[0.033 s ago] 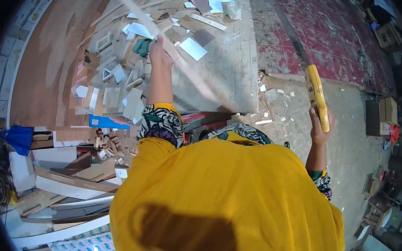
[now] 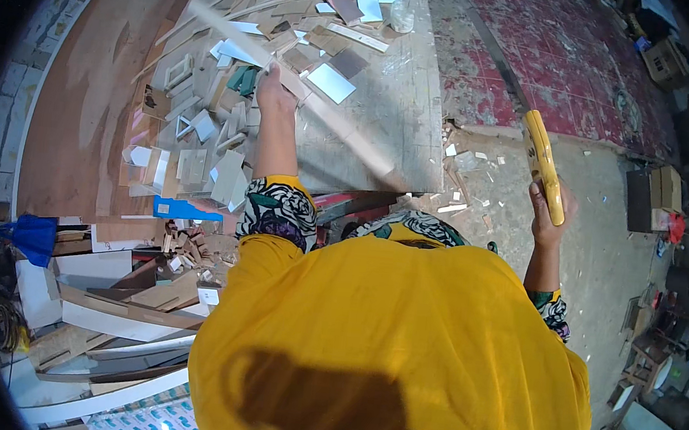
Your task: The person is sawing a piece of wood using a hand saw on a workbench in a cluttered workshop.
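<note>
Strip [image 2: 343,131] over offcuts [image 2: 331,83] on tabletop [image 2: 412,82], saw [image 2: 538,142] to its right.

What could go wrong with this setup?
The long pale strip, held only by the left hand, might swing and knock scraps on the table.
The saw in the right hand has a long blade extending forward; it could catch something.
Small offcuts on the floor could shift underfoot.

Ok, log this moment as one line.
left hand: holds wooden strip, over worktable | right hand: grips yellow-handled handsaw | saw-strip contact: none
</note>
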Tool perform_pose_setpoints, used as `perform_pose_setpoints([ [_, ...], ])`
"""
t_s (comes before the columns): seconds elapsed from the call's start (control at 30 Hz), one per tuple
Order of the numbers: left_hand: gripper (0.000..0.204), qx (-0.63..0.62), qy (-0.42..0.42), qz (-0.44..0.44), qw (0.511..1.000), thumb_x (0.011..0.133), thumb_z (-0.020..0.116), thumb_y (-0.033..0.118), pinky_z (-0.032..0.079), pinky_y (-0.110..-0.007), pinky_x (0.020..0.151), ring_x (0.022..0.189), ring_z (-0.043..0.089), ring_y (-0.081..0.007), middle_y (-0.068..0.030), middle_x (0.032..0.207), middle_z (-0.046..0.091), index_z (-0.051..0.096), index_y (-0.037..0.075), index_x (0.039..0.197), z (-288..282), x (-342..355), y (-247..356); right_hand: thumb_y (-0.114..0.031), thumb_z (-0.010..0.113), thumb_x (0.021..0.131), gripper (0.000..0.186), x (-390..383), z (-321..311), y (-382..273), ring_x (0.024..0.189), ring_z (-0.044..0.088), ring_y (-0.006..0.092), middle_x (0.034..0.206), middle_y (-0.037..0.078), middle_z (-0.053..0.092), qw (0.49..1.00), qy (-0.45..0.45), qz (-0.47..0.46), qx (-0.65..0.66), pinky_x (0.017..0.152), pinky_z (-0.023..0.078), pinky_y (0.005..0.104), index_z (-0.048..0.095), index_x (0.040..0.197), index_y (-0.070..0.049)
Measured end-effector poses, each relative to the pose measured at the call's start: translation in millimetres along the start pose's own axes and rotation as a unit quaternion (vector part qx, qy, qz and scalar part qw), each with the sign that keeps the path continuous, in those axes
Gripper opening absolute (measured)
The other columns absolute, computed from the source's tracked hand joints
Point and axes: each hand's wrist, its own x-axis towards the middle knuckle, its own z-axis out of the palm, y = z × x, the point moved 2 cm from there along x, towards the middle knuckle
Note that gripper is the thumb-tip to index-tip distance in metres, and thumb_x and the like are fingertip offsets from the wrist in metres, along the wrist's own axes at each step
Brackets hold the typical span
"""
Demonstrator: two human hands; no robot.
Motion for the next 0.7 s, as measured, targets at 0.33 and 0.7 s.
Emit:
perform_pose_setpoints([
  [0.33, 0.039, -0.071, 0.125, -0.108, 0.984, 0.095, 0.047, 0.021, 0.046, -0.044, 0.096, 0.113, 0.049, -0.0314, -0.0182, 0.119, 0.045, 0.036, -0.004, 0.123, -53.9, -14.0, -84.3, -0.007, 0.067, 0.073, 0.017, -30.9, 18.1, 2.0, 0.051, 0.050, 0.0233, 0.060, 0.011, 0.050, 0.996, -0.046, 0.071, -0.027, 0.050, 0.037, 0.0307, 0.054, 0.067, 0.001],
  [0.7, 0.041, -0.046, 0.114, -0.158, 0.980, 0.093, 0.051, 0.017, 0.048, -0.037, 0.094, 0.112, 0.050, -0.0327, -0.0215, 0.118, 0.047, 0.035, -0.008, 0.122, -86.1, -27.2, -114.3, -0.008, 0.068, 0.074, 0.017, -67.3, 52.5, -11.3, 0.051, 0.052, 0.0263, 0.060, 0.012, 0.051, 0.988, -0.074, 0.131, -0.024, 0.050, 0.038, 0.0316, 0.054, 0.069, 0.000],
])
